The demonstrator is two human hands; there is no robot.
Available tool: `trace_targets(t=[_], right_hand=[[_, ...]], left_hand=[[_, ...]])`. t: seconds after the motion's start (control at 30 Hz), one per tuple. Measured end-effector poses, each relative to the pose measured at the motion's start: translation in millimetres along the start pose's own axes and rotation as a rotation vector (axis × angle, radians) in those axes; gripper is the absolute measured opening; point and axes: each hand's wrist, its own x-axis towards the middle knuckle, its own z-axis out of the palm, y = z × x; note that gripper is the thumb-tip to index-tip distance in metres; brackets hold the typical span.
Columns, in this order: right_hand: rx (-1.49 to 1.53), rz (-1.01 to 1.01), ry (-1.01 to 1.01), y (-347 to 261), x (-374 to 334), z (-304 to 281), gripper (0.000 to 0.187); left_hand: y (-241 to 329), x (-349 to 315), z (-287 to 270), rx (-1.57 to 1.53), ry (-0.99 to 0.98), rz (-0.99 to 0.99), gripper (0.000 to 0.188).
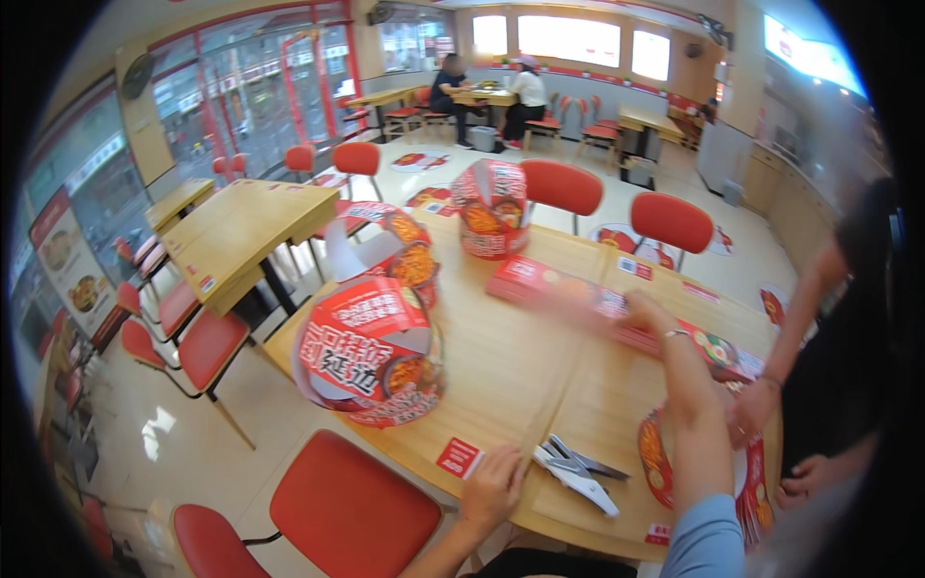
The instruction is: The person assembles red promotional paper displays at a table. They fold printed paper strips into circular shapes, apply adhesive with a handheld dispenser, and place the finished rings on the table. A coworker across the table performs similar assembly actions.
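The thing under the right hand (646, 314) is a long, narrow red piece (535, 279), lying slantwise across the far half of the pale wooden table (491, 332). It is low and straight, glossy red along its left end, with pale lettering and pictures of food in bowls toward its right end (its near edge is smeared by blur, so I cannot tell whether it is a carton or a pile of flat strips). The right hand reaches over from the near side, fingers bent down onto its middle; whether that grip is closed on it or only pressing, I cannot tell.

The left hand (491, 486) rests at the near edge of the table, its grip loose, fingers slightly curved and nothing visible in it. Just beside it lies a white-handled tool (583, 477) with a dark, blade-like part alongside.

Toward the left stand three printed red hoops: a front hoop (371, 352), broad and leaning, with bold white and black lettering; a middle hoop (414, 262) just behind it, its pale inside showing; and a back hoop (491, 207), upright near the long piece's left end. At the right, a co-worker's hand (756, 409) is at another printed band (655, 458).
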Motion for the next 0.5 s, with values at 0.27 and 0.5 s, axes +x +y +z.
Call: trace_targets(t=[0.27, 0.5], right_hand=[[0.053, 0.015, -0.095, -39.8, -15.3, -35.0, 0.078], [0.013, -0.046, 0.140, -22.0, -24.2, -31.9, 0.080]], left_hand=[[0.1, 0.3, -6.1, 0.018, 0.004, -0.041, 0.017], [-0.7, -1.4, 1.7, 0.041, -0.012, -0.023, 0.015]])
